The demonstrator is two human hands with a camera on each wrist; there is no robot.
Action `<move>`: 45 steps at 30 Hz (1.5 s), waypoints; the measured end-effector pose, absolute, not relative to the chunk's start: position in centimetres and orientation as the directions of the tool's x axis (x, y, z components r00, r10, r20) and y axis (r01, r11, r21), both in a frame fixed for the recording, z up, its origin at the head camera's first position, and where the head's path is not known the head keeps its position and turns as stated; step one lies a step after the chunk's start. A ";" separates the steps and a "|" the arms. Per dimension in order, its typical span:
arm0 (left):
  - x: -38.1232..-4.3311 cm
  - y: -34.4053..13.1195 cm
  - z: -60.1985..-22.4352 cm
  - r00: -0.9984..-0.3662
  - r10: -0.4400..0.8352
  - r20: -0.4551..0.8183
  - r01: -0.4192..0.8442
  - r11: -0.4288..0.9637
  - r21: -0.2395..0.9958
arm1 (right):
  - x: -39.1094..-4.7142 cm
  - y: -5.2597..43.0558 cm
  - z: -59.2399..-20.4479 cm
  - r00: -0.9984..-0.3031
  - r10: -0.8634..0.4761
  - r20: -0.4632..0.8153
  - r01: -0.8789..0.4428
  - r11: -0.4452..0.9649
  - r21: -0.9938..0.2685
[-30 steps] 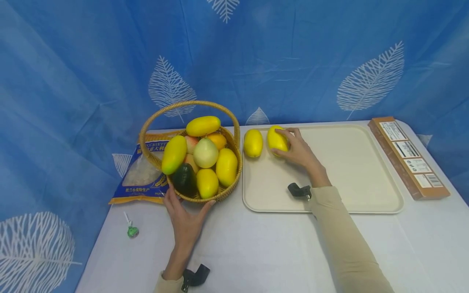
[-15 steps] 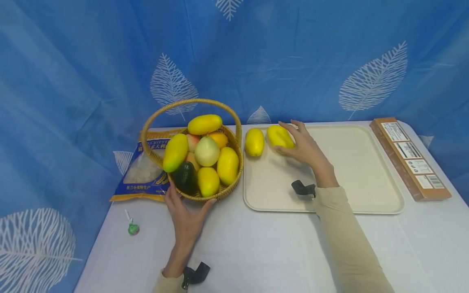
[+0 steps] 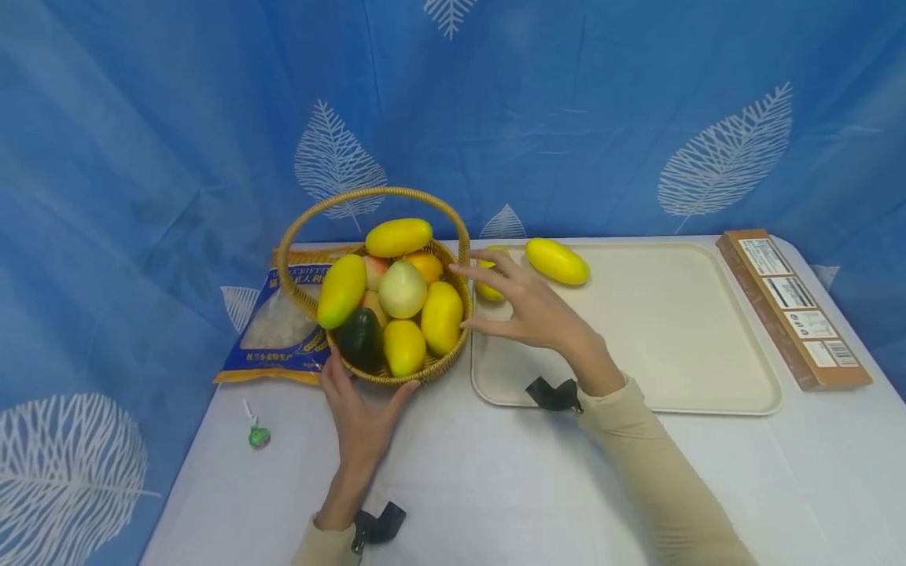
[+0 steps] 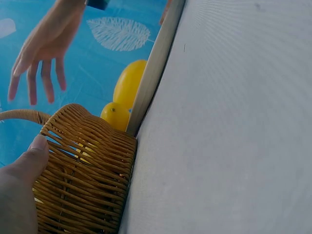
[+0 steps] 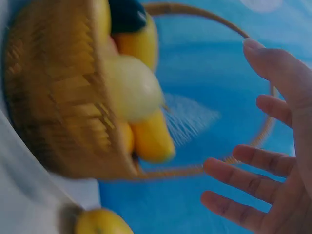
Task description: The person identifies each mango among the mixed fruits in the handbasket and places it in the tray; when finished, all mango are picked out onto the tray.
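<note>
My left hand [image 3: 364,420] is spread against the front wall of a wicker basket [image 3: 368,377], its thumb at the rim in the left wrist view. The basket holds several yellow mangoes [image 3: 343,291], a pale round pear [image 3: 402,289], a dark green avocado [image 3: 359,338] and a peach [image 3: 375,271]. At the basket's right rim my right hand [image 3: 531,306] holds nothing, fingers spread apart. Behind that hand, a mango [image 3: 490,292] on the beige tray [image 3: 658,330] is partly hidden. Another mango [image 3: 557,262] lies slanted near the tray's back edge.
A blue and yellow pasta bag [image 3: 283,318] lies partly under or behind the basket. Nearer the front left is a green-wrapped lollipop [image 3: 258,436]. A long brown box [image 3: 793,310] stands right of the tray. The basket's tall handle [image 3: 375,191] arches over the fruit.
My right hand has let go of the right-hand mango on the tray and moved left to the basket. That mango has turned from upright to slanted. The left hand stays at the basket.
</note>
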State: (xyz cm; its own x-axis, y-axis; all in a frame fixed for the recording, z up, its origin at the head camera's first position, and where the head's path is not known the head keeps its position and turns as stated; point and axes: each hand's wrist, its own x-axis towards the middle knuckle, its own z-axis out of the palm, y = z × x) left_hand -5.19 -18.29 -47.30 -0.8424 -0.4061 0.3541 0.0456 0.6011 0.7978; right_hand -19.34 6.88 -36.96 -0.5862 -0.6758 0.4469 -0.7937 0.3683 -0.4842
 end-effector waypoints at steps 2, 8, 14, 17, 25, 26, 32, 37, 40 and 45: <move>-5.2 -18.3 -47.3 -0.843 -0.405 0.355 0.046 0.602 0.797 | -18.9 5.7 -37.3 -0.561 -0.712 0.423 -0.804 0.345 -0.484; -5.2 -18.3 -47.1 -0.844 -0.401 0.356 0.050 0.603 0.796 | -18.2 3.3 -38.6 -0.497 -0.777 0.386 -0.827 0.289 -0.482; -5.3 -18.3 -47.2 -0.841 -0.394 0.371 0.060 0.613 0.788 | -17.7 1.6 -39.6 -0.459 -0.814 0.357 -0.845 0.275 -0.459; -5.3 -18.3 -47.4 -0.836 -0.395 0.380 0.061 0.622 0.780 | -17.5 0.8 -40.1 -0.436 -0.839 0.326 -0.850 0.265 -0.454; -5.1 -18.2 -47.5 -0.827 -0.393 0.402 0.072 0.636 0.768 | -17.1 -0.8 -40.9 -0.419 -0.892 0.172 -0.859 0.327 -0.394; -5.1 -18.2 -47.5 -0.828 -0.392 0.401 0.070 0.638 0.767 | -17.1 -0.9 -40.9 -0.421 -0.894 0.156 -0.857 0.336 -0.391; -5.0 -18.1 -47.3 -0.833 -0.399 0.383 0.048 0.638 0.769 | -16.8 -1.4 -41.0 -0.432 -0.895 0.110 -0.853 0.366 -0.371; -4.9 -18.0 -47.4 -0.833 -0.404 0.378 0.035 0.643 0.765 | -16.6 -1.5 -41.0 -0.449 -0.886 0.118 -0.828 0.363 -0.427; -4.9 -17.9 -47.3 -0.833 -0.407 0.374 0.028 0.645 0.764 | -16.5 -1.6 -40.9 -0.459 -0.879 0.127 -0.812 0.357 -0.462; -4.9 -17.9 -47.3 -0.831 -0.406 0.380 0.034 0.645 0.763 | -16.4 -1.7 -41.0 -0.475 -0.868 0.142 -0.800 0.359 -0.482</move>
State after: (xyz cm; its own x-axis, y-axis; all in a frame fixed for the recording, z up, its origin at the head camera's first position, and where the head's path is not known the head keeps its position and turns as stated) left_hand -4.89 -17.91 -47.35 -0.8312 -0.4060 0.3799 0.0339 0.6450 0.7634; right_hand -16.42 -1.74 -40.96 -0.4753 -0.8683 0.1422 -0.7996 0.3589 -0.4816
